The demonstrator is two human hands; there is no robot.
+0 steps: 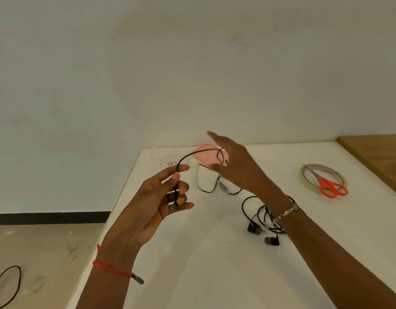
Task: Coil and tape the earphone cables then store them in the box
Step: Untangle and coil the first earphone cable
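The held earphone cable (193,153) is black and is raised above the far part of the white table (192,264). The left hand (156,204), palm turned towards the camera, pinches this cable between thumb and index fingertip. The remaining fingers are curled loosely round the stretch below the pinch, and the metal plug end shows at the little finger. From the pinch the cable arcs up and to the right and forms a small loop at the right hand (237,168). The right hand is spread, with fingers straight and thumb extended to the left. The loop sits at its palm side, but whether it touches the hand cannot be determined. The pink box (203,157) lies on the table at the far edge, behind the loop and partly hidden by the right hand. A further run of black cable with a grey inline module (223,187) lies on the table under the right hand; it cannot be determined whether it belongs to the held cable. A second earphone set (262,216) lies uncoiled in a tangle under the right wrist, its two earbuds (271,241) on the near side. The tape roll (328,171) lies flat well to the right, with orange-handled scissors (326,186) resting across it.
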